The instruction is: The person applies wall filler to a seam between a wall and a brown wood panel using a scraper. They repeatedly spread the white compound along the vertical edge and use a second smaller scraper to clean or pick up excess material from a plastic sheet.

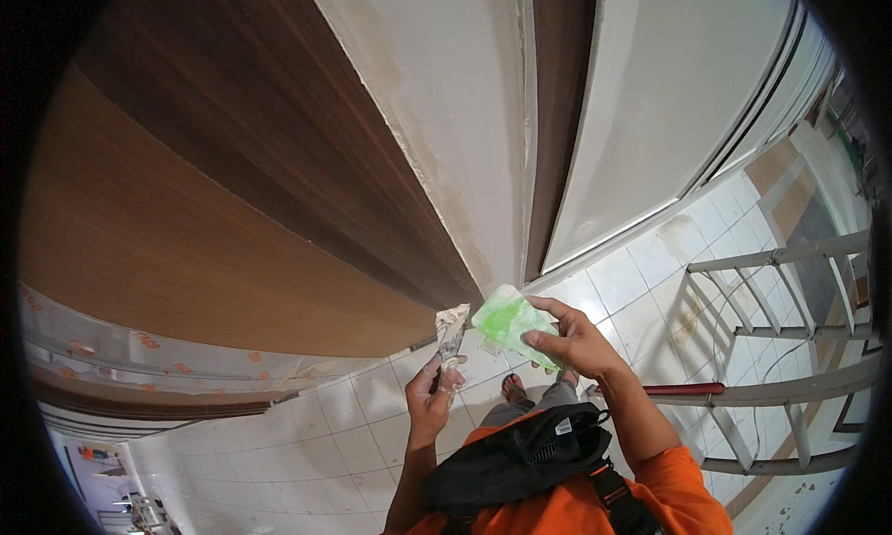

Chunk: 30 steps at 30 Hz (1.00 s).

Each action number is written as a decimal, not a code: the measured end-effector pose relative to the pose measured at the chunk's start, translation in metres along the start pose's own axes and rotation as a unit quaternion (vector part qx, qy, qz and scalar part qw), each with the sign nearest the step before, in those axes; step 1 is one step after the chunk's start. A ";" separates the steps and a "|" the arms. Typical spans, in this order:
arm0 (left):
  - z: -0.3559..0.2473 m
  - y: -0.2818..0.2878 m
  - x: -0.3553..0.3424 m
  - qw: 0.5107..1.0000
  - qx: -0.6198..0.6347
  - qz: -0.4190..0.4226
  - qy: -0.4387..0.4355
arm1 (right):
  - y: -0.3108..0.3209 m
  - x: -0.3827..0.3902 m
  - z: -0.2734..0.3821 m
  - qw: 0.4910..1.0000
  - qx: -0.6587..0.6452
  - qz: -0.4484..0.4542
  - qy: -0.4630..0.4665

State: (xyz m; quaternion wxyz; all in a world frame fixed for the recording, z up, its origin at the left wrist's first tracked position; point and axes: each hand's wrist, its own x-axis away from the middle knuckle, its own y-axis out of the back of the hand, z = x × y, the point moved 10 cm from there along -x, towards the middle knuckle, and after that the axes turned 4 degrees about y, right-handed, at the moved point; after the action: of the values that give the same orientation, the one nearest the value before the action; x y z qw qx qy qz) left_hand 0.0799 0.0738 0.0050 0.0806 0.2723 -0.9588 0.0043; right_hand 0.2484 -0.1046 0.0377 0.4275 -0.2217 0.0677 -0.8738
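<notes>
In my left hand (427,396) I grip a putty knife (452,327) by its handle, blade upward, with pale putty smeared on the blade. Closed around the edge of a flat green plastic spreader (509,319) is my right hand (583,342), thumb on its face. White putty streaks the spreader and whitens its upper corner. The two tools are side by side with a small gap between them. Beyond them rises a white wall strip (465,98) with rough, putty-coloured edges, bordered by dark brown wood panels (307,136).
A metal ladder (790,256) stands to my right, with a red-handled tool (683,389) lying on it. White panels (650,117) line the far right. Lighter brown wood (177,219) curves along my left. My feet are on white floor tiles (353,442).
</notes>
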 end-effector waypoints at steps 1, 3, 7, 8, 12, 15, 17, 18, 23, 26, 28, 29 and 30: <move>-0.002 -0.001 0.000 1.000 0.000 -0.002 0.000 | 0.002 0.000 0.000 1.000 0.007 -0.013 0.019; -0.011 -0.003 -0.001 1.000 -0.005 -0.009 -0.013 | 0.003 0.001 0.001 0.999 0.014 -0.024 0.037; -0.008 -0.003 -0.003 1.000 0.010 -0.010 -0.014 | 0.011 0.006 -0.005 0.997 -0.035 -0.057 0.035; -0.006 -0.004 -0.003 1.000 0.016 -0.004 -0.013 | 0.014 0.008 -0.005 0.995 -0.047 -0.072 0.047; -0.004 -0.007 -0.005 1.000 0.015 0.005 -0.001 | 0.014 0.013 -0.005 0.995 -0.059 -0.062 0.051; -0.008 -0.010 -0.006 1.000 0.020 0.000 -0.014 | 0.014 0.014 -0.006 0.995 -0.069 -0.063 0.044; -0.011 -0.011 -0.006 1.000 0.023 -0.002 -0.014 | 0.009 0.017 0.007 0.995 -0.034 -0.051 0.076; -0.013 -0.010 -0.005 1.000 0.023 -0.005 -0.013 | 0.009 0.019 0.009 0.995 -0.034 -0.050 0.075; -0.018 -0.010 -0.005 0.999 0.032 -0.008 -0.020 | 0.007 0.021 0.016 0.993 0.026 -0.052 0.107; -0.023 -0.012 -0.005 0.999 0.033 -0.004 -0.021 | 0.012 0.019 0.015 0.985 0.013 -0.074 0.152; -0.023 -0.011 -0.004 0.999 0.033 -0.012 -0.017 | 0.019 0.022 0.019 0.979 0.055 -0.090 0.176; -0.021 -0.010 -0.004 0.999 0.039 -0.015 -0.018 | 0.024 0.025 0.025 0.969 0.097 -0.108 0.200; -0.020 -0.008 -0.004 0.999 0.045 -0.017 -0.019 | 0.025 0.027 0.029 0.969 0.095 -0.106 0.200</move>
State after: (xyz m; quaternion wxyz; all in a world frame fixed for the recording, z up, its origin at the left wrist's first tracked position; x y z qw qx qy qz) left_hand 0.0904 0.0698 0.0237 0.0505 0.2921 -0.9542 0.0409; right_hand 0.2642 -0.1393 0.0645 0.3289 -0.0067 0.0442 -0.9433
